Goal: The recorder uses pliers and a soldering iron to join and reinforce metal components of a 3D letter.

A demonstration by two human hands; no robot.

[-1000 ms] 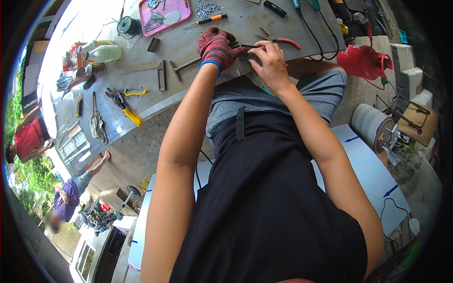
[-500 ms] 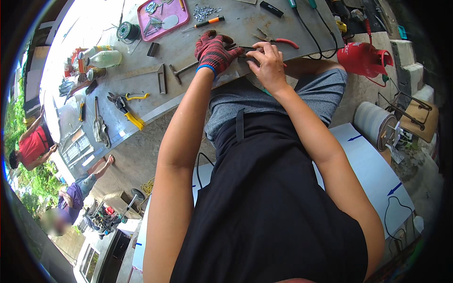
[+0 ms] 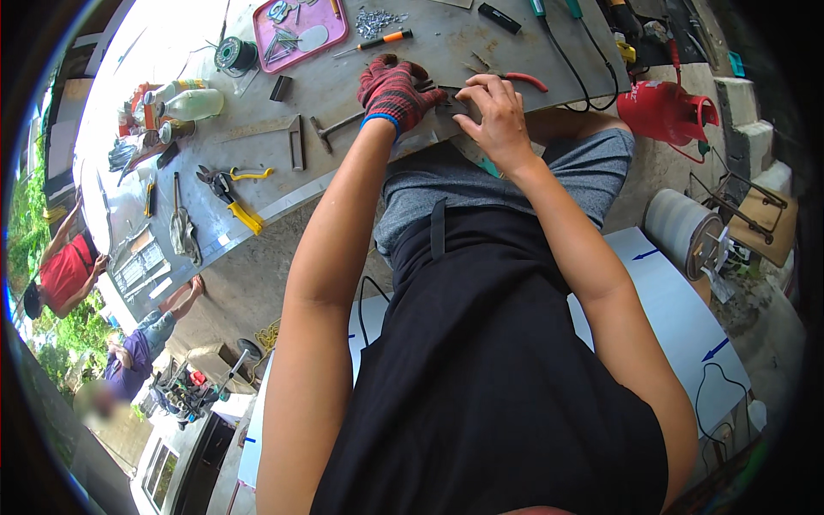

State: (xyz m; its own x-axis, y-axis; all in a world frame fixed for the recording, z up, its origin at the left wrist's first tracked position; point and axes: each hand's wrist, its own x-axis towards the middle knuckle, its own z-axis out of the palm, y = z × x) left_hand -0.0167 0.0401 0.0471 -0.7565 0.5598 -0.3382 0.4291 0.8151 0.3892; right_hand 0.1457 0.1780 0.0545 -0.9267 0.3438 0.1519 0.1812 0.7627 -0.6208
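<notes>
Over the near edge of the metal-topped table (image 3: 257, 202), my left hand (image 3: 396, 93), in a red and black knit glove, is closed around a small dark metal piece (image 3: 446, 93), mostly hidden by the fingers. My bare right hand (image 3: 499, 120) is just right of that piece, thumb and index finger spread with a gap between them. A hammer (image 3: 323, 137) lies left of the gloved hand, its shaft running toward the wrist. Beyond the hands are red-handled pliers (image 3: 524, 81) and an orange and black screwdriver (image 3: 386, 39).
A try square (image 3: 296, 142), yellow-handled snips (image 3: 236, 202), wire spool (image 3: 234, 57), pink tray (image 3: 341, 30), loose fasteners (image 3: 375, 21) and bottles (image 3: 193, 105) occupy the table. A red gas cylinder (image 3: 665, 112) stands right. Two people (image 3: 64, 279) are at far left.
My right thumb and index finger have drawn apart and slightly back from the dark metal piece. My gloved left hand keeps its grip in nearly the same place.
</notes>
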